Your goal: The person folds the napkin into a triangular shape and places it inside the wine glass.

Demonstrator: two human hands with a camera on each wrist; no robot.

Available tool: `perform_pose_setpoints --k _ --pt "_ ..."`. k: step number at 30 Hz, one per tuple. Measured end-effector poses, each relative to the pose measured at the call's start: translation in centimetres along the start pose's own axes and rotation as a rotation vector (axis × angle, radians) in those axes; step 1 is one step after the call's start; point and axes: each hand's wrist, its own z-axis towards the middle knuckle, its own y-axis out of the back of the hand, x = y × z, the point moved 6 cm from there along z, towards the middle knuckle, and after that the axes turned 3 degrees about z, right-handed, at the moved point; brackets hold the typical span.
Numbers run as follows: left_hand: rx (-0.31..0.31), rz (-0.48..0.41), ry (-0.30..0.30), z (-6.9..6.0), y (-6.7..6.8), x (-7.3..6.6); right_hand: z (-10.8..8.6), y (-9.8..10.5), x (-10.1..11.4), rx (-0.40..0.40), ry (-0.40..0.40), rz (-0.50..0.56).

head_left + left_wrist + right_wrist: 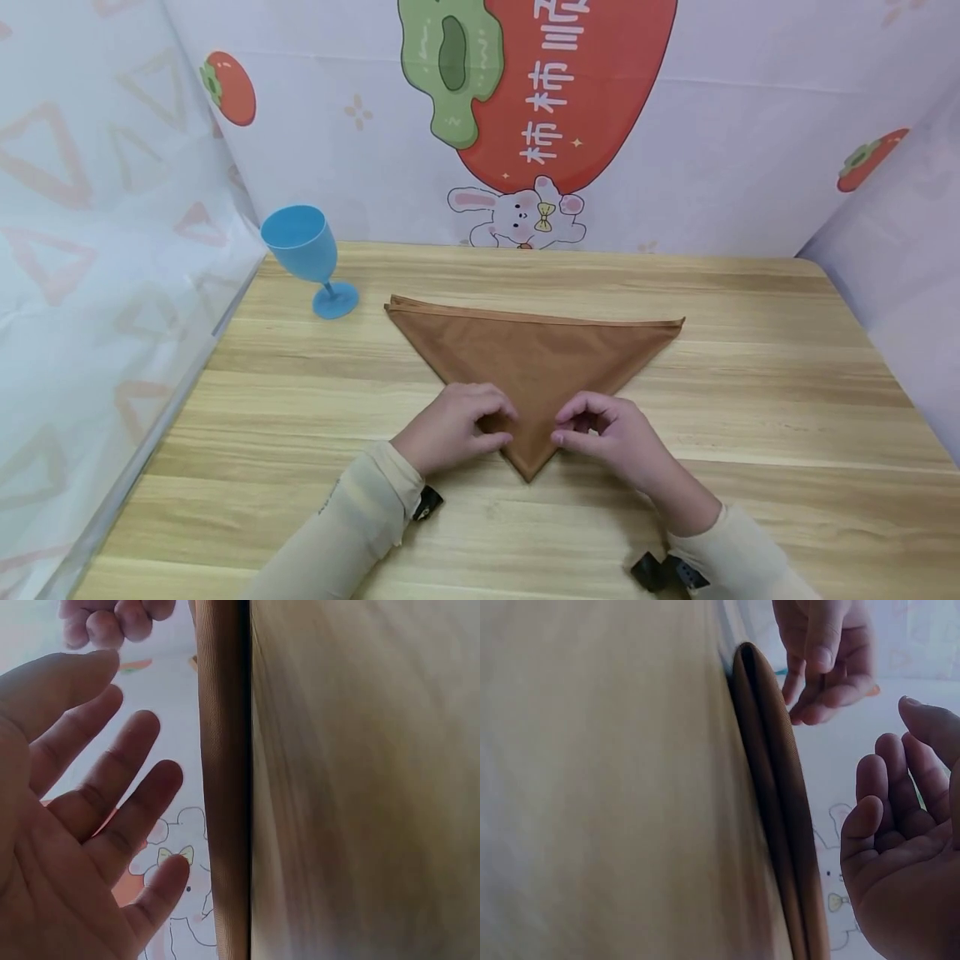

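Observation:
A brown cloth (525,358), folded into a triangle, lies on the table with its long edge at the back and a point toward the person. Over its left side near that point is the left hand (457,425), fingers loosely bent and holding nothing. The right hand (607,433) hovers over the right side in the same way. In the left wrist view the left hand (105,802) has spread fingers, apart from the cloth (225,780). The right wrist view shows the right hand (907,832) relaxed beside the cloth's layered edge (780,795).
A blue goblet (302,246) stands at the back left of the wooden table (750,400). Behind the table hangs a white printed sheet (720,167) with a large persimmon and a rabbit. More printed sheeting (90,250) covers the left side.

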Motion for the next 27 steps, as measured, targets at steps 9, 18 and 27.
perform_pose_setpoints --k 9,18,27 --pt "0.129 -0.080 0.104 -0.7 -1.1 0.5 -0.2 -2.3 -1.3 0.157 -0.070 0.101" --pt "0.201 -0.018 0.116 -0.6 -2.0 0.7 -0.7 -3.5 -1.7 0.310 -0.073 -0.017" --pt "0.197 0.133 0.058 -0.3 -2.3 0.0 -0.7 -4.0 -1.4 0.321 -0.012 -0.172"
